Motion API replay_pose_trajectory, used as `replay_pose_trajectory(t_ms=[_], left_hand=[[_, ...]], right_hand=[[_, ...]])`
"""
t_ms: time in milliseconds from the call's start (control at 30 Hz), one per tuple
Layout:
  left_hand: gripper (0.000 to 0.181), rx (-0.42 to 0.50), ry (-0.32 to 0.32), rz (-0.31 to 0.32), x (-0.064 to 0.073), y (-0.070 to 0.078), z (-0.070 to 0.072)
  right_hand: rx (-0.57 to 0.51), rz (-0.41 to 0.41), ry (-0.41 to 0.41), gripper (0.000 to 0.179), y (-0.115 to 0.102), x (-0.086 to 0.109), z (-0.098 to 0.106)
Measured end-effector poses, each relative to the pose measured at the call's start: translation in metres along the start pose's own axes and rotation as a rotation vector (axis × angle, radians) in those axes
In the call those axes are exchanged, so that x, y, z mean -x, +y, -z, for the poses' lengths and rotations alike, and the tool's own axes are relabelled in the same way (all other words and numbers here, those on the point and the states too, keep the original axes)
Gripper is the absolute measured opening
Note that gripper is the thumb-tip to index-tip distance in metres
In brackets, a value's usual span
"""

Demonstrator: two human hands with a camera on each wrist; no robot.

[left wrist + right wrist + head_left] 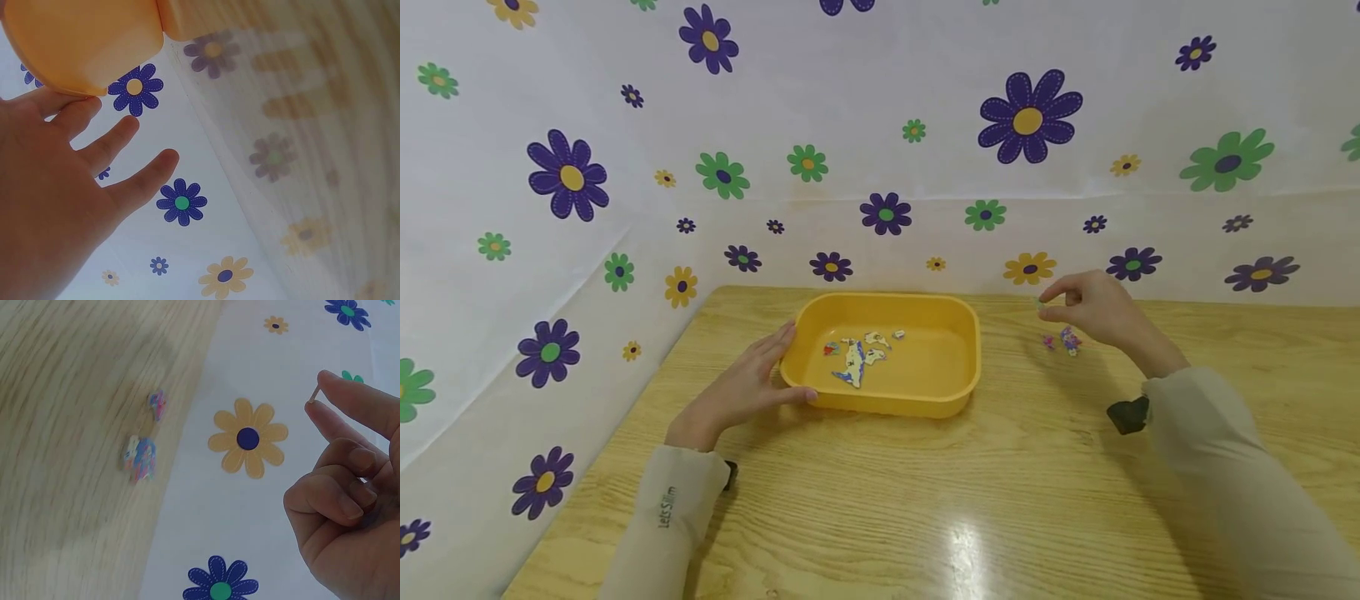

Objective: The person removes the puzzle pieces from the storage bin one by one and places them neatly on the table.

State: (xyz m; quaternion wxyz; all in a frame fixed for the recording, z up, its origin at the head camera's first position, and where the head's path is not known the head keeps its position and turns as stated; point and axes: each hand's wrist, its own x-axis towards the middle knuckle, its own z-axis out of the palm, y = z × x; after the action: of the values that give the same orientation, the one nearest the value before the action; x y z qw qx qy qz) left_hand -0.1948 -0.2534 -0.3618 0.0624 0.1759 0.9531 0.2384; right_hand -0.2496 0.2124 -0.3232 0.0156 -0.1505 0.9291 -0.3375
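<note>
Wood table [865,492]. Yellow tray [895,406] on it. Left sleeve [658,517] print looks like "LetsSlim". Left hand [741,383] touches tray's left end, fingers straight. Right hand [1093,308] over table, right of tray. Pieces [854,364] in tray; colourful bits [1070,339] below right hand. Tiny chip [315,394] pinched between right thumb and index.

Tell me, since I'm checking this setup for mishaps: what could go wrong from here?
The tiny piece that the right hand pinches might slip and drop. The left hand touches the yellow tray, so a nudge could slide the loose pieces inside. The colourful bits on the table lie near the right hand and might get brushed aside.
</note>
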Motion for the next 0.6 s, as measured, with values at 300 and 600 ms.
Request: replay_pose_trajectory(t_ms=[300,600], left_hand=[[0.112,0.015,0.002,-0.001,0.001,0.002,0.001],[0.112,0.016,-0.004,0.004,0.002,0.004,0.002]], right_hand=[[0.026,0.000,0.005,0.030,0.019,0.007,0.004],[0.090,0.006,0.019,0.031,0.042,0.014,0.008]])
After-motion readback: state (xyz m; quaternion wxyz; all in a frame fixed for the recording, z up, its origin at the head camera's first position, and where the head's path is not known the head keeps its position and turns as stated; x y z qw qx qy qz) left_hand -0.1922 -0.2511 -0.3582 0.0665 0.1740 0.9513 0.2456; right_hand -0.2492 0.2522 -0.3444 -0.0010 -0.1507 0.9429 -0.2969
